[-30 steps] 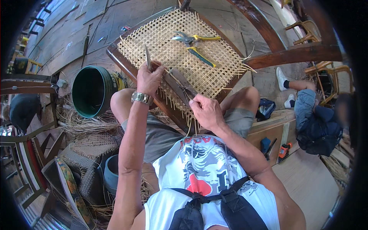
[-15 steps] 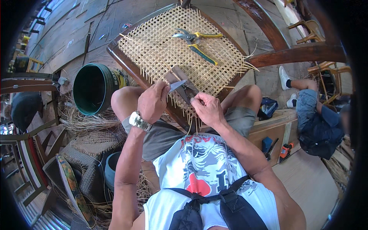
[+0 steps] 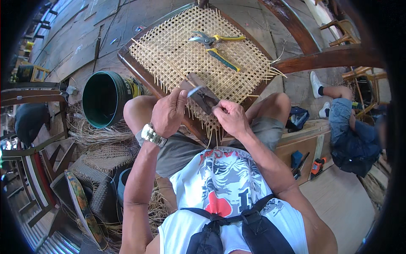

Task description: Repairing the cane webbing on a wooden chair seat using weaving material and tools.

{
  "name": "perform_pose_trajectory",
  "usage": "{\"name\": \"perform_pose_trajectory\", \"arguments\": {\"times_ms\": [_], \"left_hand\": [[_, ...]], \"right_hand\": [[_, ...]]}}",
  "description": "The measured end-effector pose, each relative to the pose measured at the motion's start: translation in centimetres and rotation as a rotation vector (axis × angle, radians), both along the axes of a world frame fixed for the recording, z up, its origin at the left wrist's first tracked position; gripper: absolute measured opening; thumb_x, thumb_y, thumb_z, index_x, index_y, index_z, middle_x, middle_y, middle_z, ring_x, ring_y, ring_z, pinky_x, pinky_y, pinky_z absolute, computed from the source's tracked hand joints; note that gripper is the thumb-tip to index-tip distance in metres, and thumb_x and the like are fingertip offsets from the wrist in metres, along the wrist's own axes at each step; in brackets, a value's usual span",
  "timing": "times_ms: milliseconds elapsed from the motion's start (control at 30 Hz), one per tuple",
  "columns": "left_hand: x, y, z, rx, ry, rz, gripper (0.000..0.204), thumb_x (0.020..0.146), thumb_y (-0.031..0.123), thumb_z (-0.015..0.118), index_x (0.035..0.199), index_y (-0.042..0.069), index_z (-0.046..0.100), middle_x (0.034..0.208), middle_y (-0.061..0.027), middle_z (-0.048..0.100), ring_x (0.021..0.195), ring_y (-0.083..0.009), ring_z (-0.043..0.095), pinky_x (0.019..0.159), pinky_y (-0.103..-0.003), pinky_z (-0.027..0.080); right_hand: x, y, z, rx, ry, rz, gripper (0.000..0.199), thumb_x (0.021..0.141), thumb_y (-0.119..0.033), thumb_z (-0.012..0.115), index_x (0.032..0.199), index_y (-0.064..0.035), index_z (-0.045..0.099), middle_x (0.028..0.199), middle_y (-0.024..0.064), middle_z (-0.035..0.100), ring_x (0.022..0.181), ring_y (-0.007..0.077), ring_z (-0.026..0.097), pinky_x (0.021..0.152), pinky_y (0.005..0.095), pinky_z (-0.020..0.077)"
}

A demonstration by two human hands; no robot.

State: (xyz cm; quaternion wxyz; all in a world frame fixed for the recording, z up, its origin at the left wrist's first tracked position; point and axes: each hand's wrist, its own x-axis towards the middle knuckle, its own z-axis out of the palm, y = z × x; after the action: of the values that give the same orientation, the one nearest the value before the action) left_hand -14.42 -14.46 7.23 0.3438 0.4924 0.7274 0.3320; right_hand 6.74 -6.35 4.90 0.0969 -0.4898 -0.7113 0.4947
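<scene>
My left hand, with a metal watch on its wrist, is closed around a knife; its handle is hidden in the fist. The short pale blade points up and right, over a dark wooden block. That block lies slanted on the near part of a woven cane chair seat. At the block's lower right end, my right hand is closed in a pinch; what lies between its fingertips is too small to make out. Pruning shears with yellow and green handles rest spread on the weave, beyond both hands.
The seat's wooden frame borders the cane, and loose strand ends stick out around it. A green bucket stands left, beside dry fibre scraps. At right are wooden chair parts and another person's legs.
The knife blade has turned, so less of it shows, and it has shifted slightly up over the block. My right hand stays at the block's end. The shears lie where they were.
</scene>
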Motion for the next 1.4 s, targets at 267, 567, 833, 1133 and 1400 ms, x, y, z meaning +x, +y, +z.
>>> {"name": "perform_pose_trajectory", "arguments": {"times_ms": [267, 567, 833, 1133, 1400], "left_hand": [[-0.5, 0.5, -3.0, 0.062, 0.032, -0.096, 0.028, 0.104, 0.027, 0.054, 0.096, 0.002, 0.061, 0.066, -0.011, 0.062, 0.06, -0.0236, 0.062, 0.057, -0.035, 0.047], [0.5, 1.5, -1.2, -0.099, 0.434, -0.033, 0.032, 0.1, 0.035, 0.061, 0.095, 0.004, 0.065, 0.063, -0.0076, 0.063, 0.055, -0.0176, 0.061, 0.054, -0.032, 0.046], [1.2, 0.8, -2.7, 0.055, 0.001, 0.197, 0.019, 0.091, 0.025, 0.072, 0.106, 0.013, 0.069, 0.077, -0.0125, 0.071, 0.072, -0.0334, 0.069, 0.061, -0.04, 0.051], [1.6, 1.3, -1.8, 0.1, 0.304, 0.093, 0.011, 0.097, 0.021, 0.062, 0.101, 0.012, 0.064, 0.086, -0.0151, 0.07, 0.078, -0.0386, 0.067, 0.063, -0.044, 0.051], [0.2, 1.1, -3.1, 0.121, 0.127, 0.04, 0.012, 0.097, 0.017, 0.062, 0.105, 0.009, 0.065, 0.089, -0.0124, 0.071, 0.078, -0.0298, 0.07, 0.067, -0.038, 0.053]], "right_hand": [[-0.4, 1.4, 0.2, 0.002, -0.005, 0.023, 0.025, 0.085, -0.026, 0.062, 0.081, -0.0017, 0.069, 0.075, 0.0166, 0.068, 0.071, 0.0277, 0.069, 0.068, 0.038, 0.052], [-0.2, 1.6, -0.2, -0.004, 0.019, 0.033, 0.027, 0.086, -0.027, 0.062, 0.082, -0.001, 0.069, 0.074, 0.017, 0.067, 0.069, 0.0271, 0.068, 0.066, 0.0382, 0.0518], [0.1, 1.4, -0.1, -0.039, 0.057, 0.021, 0.029, 0.09, -0.029, 0.061, 0.082, -0.0015, 0.066, 0.069, 0.0176, 0.063, 0.063, 0.03, 0.065, 0.062, 0.0403, 0.0493], [9.2, -2.0, -0.4, 0.02, -0.003, 0.131, 0.037, 0.1, -0.029, 0.054, 0.076, -0.0014, 0.058, 0.07, 0.0201, 0.058, 0.063, 0.0341, 0.059, 0.059, 0.0441, 0.0443], [24.2, -7.0, 5.4, -0.307, -0.422, 0.037, 0.028, 0.095, -0.026, 0.062, 0.1, 0.0005, 0.069, 0.089, 0.0168, 0.067, 0.086, 0.0312, 0.067, 0.079, 0.0386, 0.0516]]}}
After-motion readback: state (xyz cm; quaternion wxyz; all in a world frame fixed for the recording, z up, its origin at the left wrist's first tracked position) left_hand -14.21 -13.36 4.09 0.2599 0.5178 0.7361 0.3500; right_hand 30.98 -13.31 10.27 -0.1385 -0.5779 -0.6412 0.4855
